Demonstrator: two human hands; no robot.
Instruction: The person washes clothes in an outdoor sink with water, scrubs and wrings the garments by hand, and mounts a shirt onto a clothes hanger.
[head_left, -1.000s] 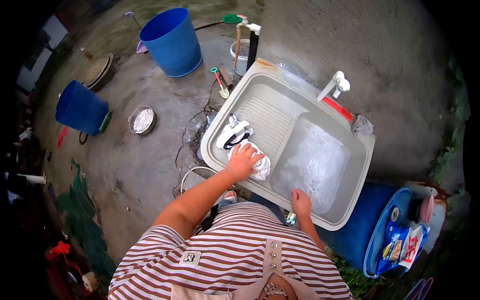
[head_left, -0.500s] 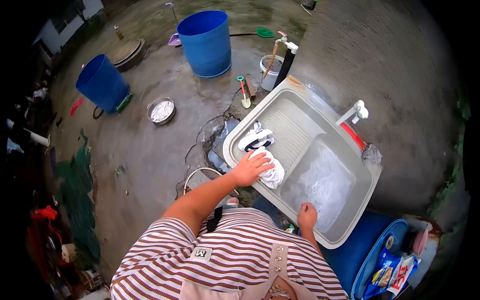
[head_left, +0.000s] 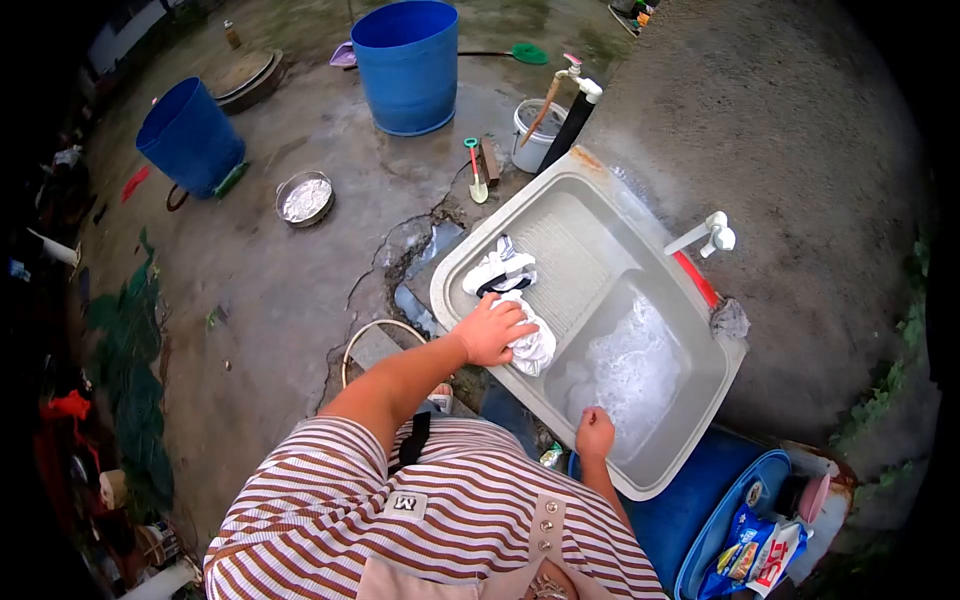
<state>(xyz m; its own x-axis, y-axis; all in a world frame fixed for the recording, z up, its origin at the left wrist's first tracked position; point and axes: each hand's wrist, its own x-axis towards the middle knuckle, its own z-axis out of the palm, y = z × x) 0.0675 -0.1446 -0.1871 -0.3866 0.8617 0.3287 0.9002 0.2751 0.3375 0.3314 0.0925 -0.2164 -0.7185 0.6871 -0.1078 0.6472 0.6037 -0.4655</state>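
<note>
My left hand (head_left: 489, 331) lies over a bunched white cloth (head_left: 531, 345) at the near left edge of the grey sink (head_left: 548, 402), fingers curled onto the fabric. Just beyond it, a white garment with dark trim (head_left: 500, 268) rests on the sink's ribbed washboard slope (head_left: 567, 250). My right hand (head_left: 595, 433) is curled closed above the near rim of the basin, with nothing visible in it. Foamy, whitish water (head_left: 635, 365) fills the bottom of that basin, to the right of the cloth.
A white tap (head_left: 714, 236) stands at the sink's far side. Beyond are a blue barrel (head_left: 407, 75), a white bucket (head_left: 537, 140), a toy shovel (head_left: 475, 170) and a metal pan (head_left: 305, 199). A blue detergent bag (head_left: 750, 553) sits on a blue drum at lower right.
The whole view has shifted slightly, so the sink sits a little farther left and the barrels higher. Both hands keep nearly the same places, the left still on the cloth.
</note>
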